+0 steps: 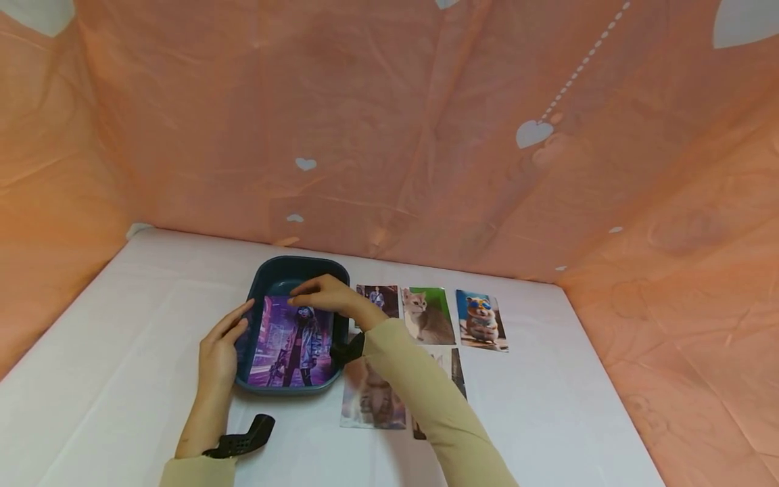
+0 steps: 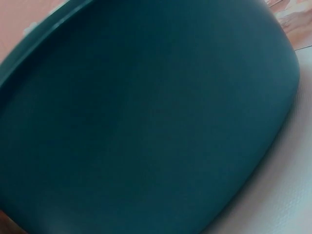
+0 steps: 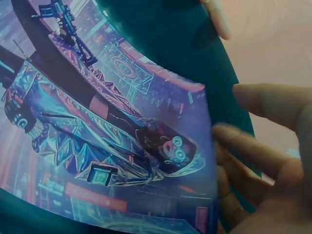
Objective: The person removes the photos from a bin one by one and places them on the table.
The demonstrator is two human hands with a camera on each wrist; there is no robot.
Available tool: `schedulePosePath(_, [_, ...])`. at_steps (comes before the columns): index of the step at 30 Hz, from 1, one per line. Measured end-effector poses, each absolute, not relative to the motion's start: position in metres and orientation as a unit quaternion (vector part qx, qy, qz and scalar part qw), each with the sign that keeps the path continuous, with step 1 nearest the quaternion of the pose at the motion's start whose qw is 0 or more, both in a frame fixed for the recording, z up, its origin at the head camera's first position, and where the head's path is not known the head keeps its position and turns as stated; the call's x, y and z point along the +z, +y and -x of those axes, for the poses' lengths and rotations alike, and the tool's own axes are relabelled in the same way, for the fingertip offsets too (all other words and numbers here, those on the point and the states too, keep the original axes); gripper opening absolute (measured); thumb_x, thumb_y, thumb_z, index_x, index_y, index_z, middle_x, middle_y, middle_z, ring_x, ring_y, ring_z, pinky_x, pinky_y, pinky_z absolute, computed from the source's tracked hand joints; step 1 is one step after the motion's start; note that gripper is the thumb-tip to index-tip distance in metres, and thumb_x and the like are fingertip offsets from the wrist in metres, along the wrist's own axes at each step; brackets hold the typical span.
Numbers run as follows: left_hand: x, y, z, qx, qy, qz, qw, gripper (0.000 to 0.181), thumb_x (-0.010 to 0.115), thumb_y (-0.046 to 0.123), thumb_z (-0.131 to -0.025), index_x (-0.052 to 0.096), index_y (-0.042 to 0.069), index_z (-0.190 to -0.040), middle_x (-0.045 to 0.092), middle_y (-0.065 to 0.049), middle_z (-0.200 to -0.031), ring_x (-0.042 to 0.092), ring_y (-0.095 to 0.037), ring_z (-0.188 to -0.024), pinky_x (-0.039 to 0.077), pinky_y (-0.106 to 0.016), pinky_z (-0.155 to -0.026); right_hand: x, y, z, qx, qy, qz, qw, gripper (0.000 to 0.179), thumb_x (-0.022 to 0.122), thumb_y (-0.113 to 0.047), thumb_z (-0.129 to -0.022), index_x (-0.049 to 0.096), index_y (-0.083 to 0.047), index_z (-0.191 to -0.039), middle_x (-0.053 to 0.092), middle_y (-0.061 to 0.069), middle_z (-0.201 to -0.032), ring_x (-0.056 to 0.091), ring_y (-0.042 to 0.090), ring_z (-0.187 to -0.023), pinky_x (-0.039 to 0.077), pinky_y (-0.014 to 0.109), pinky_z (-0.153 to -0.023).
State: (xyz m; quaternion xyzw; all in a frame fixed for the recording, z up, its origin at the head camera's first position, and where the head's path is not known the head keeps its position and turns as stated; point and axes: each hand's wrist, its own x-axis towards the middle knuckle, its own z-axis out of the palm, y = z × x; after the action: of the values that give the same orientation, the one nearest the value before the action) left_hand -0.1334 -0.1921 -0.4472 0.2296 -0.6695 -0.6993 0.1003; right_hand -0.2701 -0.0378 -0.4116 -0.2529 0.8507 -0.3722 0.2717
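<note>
A purple picture card (image 1: pixel 295 345) of an armed figure in a shiny jacket and goggles lies in a dark teal tray (image 1: pixel 292 270), covering most of its near part. My right hand (image 1: pixel 325 294) reaches over the tray. In the right wrist view its fingers (image 3: pixel 253 156) meet the card's top edge, while the thumb (image 3: pixel 273 100) stays apart from the card. The card looks slightly bowed there. My left hand (image 1: pixel 220 345) rests along the tray's left rim with extended fingers. In the left wrist view the tray's outer wall (image 2: pixel 146 117) fills most of the frame.
Right of the tray lie several more cards: a dark one with a figure (image 1: pixel 377 297), a cat on green (image 1: pixel 429 314), a hamster in sunglasses (image 1: pixel 481 319) and a pale furry animal (image 1: pixel 372 399). Another is partly under my right sleeve (image 1: pixel 426 385). Orange cloth (image 1: pixel 389 135) walls the white table.
</note>
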Motion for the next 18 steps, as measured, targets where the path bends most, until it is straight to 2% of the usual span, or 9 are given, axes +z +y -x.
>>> schedulePosePath(7, [-0.447, -0.19, 0.134, -0.7, -0.668, -0.228, 0.107, 0.039, 0.041, 0.022, -0.102, 0.052, 0.013, -0.139, 0.043, -0.003, -0.149, 0.032, -0.013, -0.137, 0.019, -0.032, -0.117, -0.412, -0.031, 0.269, -0.395, 0.843, 0.263, 0.252, 0.025, 0.065, -0.033, -0.09, 0.075, -0.019, -0.108, 0.07, -0.003, -0.114, 0.059, 0.011, -0.112, 0.046, 0.031, -0.099])
schedulePosePath(10, [-0.447, -0.19, 0.133, -0.699, -0.668, -0.23, 0.108, 0.039, 0.041, 0.021, -0.102, 0.052, 0.013, -0.139, 0.042, -0.003, -0.149, 0.032, -0.014, -0.137, 0.019, -0.032, -0.117, -0.413, -0.029, 0.268, -0.408, 0.838, 0.256, 0.256, 0.022, 0.067, -0.03, -0.089, 0.075, -0.02, -0.107, 0.07, -0.005, -0.114, 0.059, 0.009, -0.11, 0.046, 0.03, -0.098])
schedulePosePath(14, [-0.447, -0.19, 0.132, -0.697, -0.67, -0.232, 0.108, 0.039, 0.041, 0.022, -0.102, 0.052, 0.013, -0.139, 0.041, -0.004, -0.15, 0.031, -0.015, -0.137, 0.017, -0.033, -0.118, -0.411, -0.028, 0.265, -0.407, 0.842, 0.259, 0.241, 0.021, 0.07, -0.017, -0.086, 0.075, -0.022, -0.106, 0.068, -0.003, -0.118, 0.059, 0.009, -0.11, 0.048, 0.024, -0.089])
schedulePosePath(18, [-0.448, -0.19, 0.132, -0.694, -0.672, -0.231, 0.115, 0.039, 0.042, 0.023, -0.102, 0.053, 0.012, -0.138, 0.044, -0.001, -0.148, 0.032, -0.014, -0.136, 0.018, -0.032, -0.117, -0.407, -0.024, 0.264, -0.403, 0.852, 0.267, 0.202, 0.025, 0.069, -0.01, -0.086, 0.076, -0.022, -0.107, 0.067, -0.002, -0.121, 0.059, 0.006, -0.106, 0.047, 0.018, -0.077])
